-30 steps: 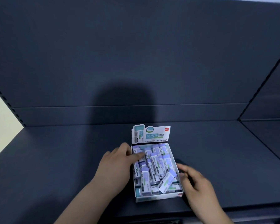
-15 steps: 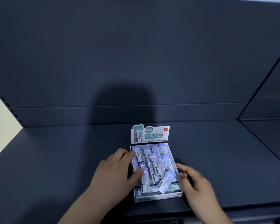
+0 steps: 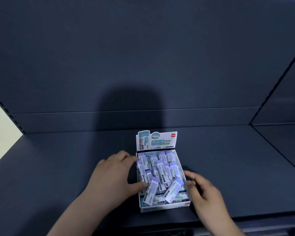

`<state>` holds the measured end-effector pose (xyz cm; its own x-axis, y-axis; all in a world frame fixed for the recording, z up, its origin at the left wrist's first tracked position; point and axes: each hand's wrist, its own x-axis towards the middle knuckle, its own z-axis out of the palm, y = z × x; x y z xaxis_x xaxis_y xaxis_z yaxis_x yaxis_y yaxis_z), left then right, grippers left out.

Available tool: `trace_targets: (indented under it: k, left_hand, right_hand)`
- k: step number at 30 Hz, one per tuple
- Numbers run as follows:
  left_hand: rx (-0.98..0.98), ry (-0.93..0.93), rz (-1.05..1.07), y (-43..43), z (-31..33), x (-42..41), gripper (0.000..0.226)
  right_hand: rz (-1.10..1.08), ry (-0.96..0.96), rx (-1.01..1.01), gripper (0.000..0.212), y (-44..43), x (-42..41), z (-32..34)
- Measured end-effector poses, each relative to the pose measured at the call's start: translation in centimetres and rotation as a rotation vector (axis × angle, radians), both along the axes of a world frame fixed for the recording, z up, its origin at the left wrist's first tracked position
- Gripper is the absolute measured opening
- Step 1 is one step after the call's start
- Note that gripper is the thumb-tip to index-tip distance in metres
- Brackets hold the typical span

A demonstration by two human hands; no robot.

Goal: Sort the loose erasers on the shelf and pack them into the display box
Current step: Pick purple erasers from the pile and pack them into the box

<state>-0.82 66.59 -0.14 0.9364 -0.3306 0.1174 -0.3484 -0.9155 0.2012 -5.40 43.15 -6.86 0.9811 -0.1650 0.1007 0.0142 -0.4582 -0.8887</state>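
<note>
Left hand: the left hand [image 3: 114, 176] lies against the left side of the box [image 3: 163, 208], fingers stretched toward its rear left corner. The thumb tip touches a slanted eraser [image 3: 151, 189] near the front. It grasps nothing; the fingers are released.
Right hand: the right hand [image 3: 204, 191] sits just beside the box's right wall, fingers loosely bent and thumb near the rim. It seems to steady the wall and holds no eraser.
Box: it stands on the shelf [image 3: 58, 167] near the front edge, open on top, with its header card [image 3: 156, 140] upright at the back.
Erasers: the erasers [image 3: 162, 171] are all inside the box. The rear row stands fairly neat; the middle ones lean and overlap. A second slanted eraser [image 3: 174, 189] lies askew on top at the front right.
Loose stock: no eraser shows on the shelf outside the box.
Step in hand: judging by this, gathering is done and the work is at the tidying stage, squaring the jumble into rows.
Next move: it likely calls for a pinch on the eraser under the left thumb, lifting it free and setting it upright into a gap, while the right hand braces the box.
Care: the card walls look light, so a sideways push could slide the box or bow a wall.
</note>
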Motion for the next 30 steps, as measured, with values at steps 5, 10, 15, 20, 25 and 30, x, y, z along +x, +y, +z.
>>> trace_targets:
  k: [5,10,15,20,25,30]
  left_hand:
    - [-0.044,-0.027,-0.021,0.1,0.6,-0.3,0.096]
    - [-0.095,-0.034,-0.033,0.5,0.4,-0.6,0.099]
    - [-0.161,-0.087,-0.12,-0.3,0.1,-0.7,0.074]
    - [-0.216,-0.253,-0.221,-1.7,0.5,-1.2,0.064]
    - [-0.254,-0.187,-0.169,-1.9,1.0,-1.3,0.07]
    - [-0.226,0.003,-0.053,-2.0,0.6,-2.7,0.059]
  right_hand:
    - [-0.019,-0.035,0.008,0.036,0.2,-0.2,0.3]
    - [-0.062,-0.174,-0.073,0.035,0.5,-0.3,1.1]
    - [0.092,-0.232,-0.233,0.028,2.1,0.0,4.2]
    - [0.163,-0.022,-0.205,0.021,3.4,1.4,6.9]
    - [0.246,0.163,0.029,0.025,3.8,1.7,8.2]
    - [0.014,0.138,-0.062,0.036,1.8,3.5,7.9]
